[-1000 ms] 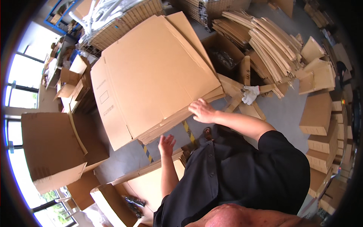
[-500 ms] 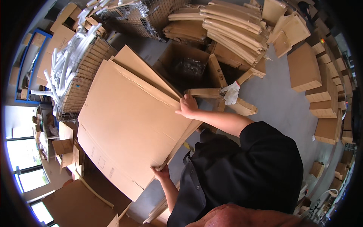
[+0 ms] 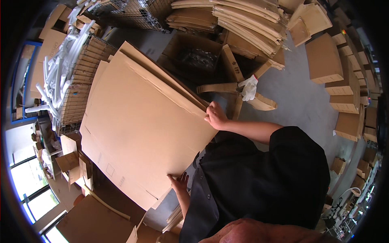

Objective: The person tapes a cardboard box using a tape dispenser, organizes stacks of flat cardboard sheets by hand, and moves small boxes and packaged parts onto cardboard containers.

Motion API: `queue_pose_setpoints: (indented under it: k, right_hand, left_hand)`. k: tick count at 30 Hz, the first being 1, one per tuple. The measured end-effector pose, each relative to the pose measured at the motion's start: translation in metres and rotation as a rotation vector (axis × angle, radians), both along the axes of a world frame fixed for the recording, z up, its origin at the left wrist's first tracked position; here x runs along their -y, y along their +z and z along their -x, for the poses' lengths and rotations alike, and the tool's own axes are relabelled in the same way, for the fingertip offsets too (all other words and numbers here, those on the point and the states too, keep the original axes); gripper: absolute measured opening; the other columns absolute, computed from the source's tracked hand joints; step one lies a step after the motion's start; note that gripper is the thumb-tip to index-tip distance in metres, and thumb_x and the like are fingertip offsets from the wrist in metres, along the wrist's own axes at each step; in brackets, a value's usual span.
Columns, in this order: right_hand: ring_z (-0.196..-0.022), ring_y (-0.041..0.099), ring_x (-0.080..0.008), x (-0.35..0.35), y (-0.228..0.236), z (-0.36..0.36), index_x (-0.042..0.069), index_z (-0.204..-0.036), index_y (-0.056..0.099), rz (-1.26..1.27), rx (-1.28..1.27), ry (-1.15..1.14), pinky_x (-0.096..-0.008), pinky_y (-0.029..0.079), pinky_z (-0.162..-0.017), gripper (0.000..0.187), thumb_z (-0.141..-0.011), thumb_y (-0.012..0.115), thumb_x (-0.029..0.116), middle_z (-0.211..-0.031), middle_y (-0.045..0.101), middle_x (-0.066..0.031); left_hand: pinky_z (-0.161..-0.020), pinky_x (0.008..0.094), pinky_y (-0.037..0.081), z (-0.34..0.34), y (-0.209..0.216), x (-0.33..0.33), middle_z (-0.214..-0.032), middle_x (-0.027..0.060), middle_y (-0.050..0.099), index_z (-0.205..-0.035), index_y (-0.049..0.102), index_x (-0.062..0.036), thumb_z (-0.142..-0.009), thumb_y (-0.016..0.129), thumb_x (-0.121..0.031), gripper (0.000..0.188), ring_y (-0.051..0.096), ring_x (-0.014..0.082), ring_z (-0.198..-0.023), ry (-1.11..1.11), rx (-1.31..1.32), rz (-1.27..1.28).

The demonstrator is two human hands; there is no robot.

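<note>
A large flat brown cardboard sheet (image 3: 142, 129) lies tilted in front of me, with at least one more sheet beneath it. Its folded flap edge (image 3: 166, 87) runs along the far right side, slightly apart from the layer below. My right hand (image 3: 216, 116) is closed on the right corner of this edge. At the near edge, my left hand (image 3: 179, 183) touches the board with fingers spread and thumb on top. What supports the sheets is hidden.
A wire cage (image 3: 87, 81) of white tubes (image 3: 67, 60) stands left. Beyond the sheets are an open carton (image 3: 172, 46), a cardboard-wrapped stand with a white glove (image 3: 249, 88), and stacked flat cardboard (image 3: 247, 24). Boxes (image 3: 324, 60) line the right; another large box (image 3: 93, 220) is at lower left.
The top sheet has shifted to cover more of the layer at its near right edge. My left hand has loosened from gripping that edge to spread fingers. My right hand keeps its corner hold.
</note>
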State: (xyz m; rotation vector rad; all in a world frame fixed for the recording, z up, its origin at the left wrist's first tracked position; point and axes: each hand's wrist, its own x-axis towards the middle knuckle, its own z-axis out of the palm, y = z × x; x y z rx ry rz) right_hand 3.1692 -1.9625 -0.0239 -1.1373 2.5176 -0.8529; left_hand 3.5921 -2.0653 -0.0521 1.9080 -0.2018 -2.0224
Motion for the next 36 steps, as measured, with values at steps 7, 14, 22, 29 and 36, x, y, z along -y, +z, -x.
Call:
queue_pose_setpoints:
  k: [7, 14, 22, 29, 36]
  right_hand:
    - [-0.091, 0.047, -0.0332, -0.018, -0.001, -0.005, 0.004, -0.077, 0.048, 0.08, 0.05, -0.012, -0.043, 0.042, -0.079, 0.029, -0.066, 0.072, 0.017, -0.094, 0.047, -0.0154]
    - [-0.114, 0.047, -0.0379, 0.019, -0.013, 0.033, -0.01, -0.123, 0.035, -0.017, 0.46, -0.165, -0.0414, 0.04, -0.096, 0.088, -0.071, 0.071, 0.051, -0.119, 0.046, -0.0288]
    - [-0.105, 0.055, -0.0351, 0.07, 0.029, 0.047, -0.011, -0.11, 0.045, -0.335, 0.454, -0.006, -0.0387, 0.045, -0.089, 0.092, -0.062, 0.072, 0.063, -0.111, 0.054, -0.027]
    - [-0.093, 0.061, -0.0375, 0.125, 0.06, 0.053, -0.008, -0.096, 0.049, -0.167, 0.282, 0.118, -0.0428, 0.049, -0.079, 0.073, -0.069, 0.071, 0.057, -0.099, 0.059, -0.029]
    - [-0.101, 0.059, -0.0333, 0.176, -0.022, 0.075, -0.01, -0.106, 0.048, -0.159, 0.362, 0.16, -0.0395, 0.048, -0.082, 0.065, -0.075, 0.07, 0.043, -0.106, 0.058, -0.0254]
  left_hand:
    - [-0.093, 0.0485, 0.037, -0.011, -0.03, -0.003, -0.135, 0.0131, 0.04, -0.135, 0.037, -0.0129, -0.076, 0.061, -0.063, 0.08, 0.043, 0.0312, -0.118, 0.163, -0.292, 0.178]
    - [-0.107, 0.0459, 0.029, 0.01, -0.018, 0.001, -0.132, 0.0105, 0.043, -0.131, 0.042, -0.0123, -0.084, 0.063, -0.041, 0.058, 0.04, 0.0283, -0.123, 0.313, -0.523, 0.204]
    - [-0.105, 0.0468, 0.033, 0.002, -0.016, -0.014, -0.134, 0.0098, 0.044, -0.132, 0.042, -0.0137, -0.086, 0.059, -0.041, 0.056, 0.04, 0.0286, -0.125, 0.113, -0.341, 0.453]
    - [-0.102, 0.0502, 0.035, 0.03, 0.018, 0.025, -0.136, 0.0094, 0.044, -0.133, 0.041, -0.0125, -0.092, 0.048, -0.042, 0.051, 0.041, 0.0308, -0.124, 0.473, -0.352, 0.347]
    - [-0.098, 0.054, 0.036, 0.038, -0.036, 0.029, -0.132, 0.0112, 0.046, -0.127, 0.046, -0.0102, -0.088, 0.059, -0.033, 0.047, 0.044, 0.0324, -0.121, 0.583, -0.339, 0.351]
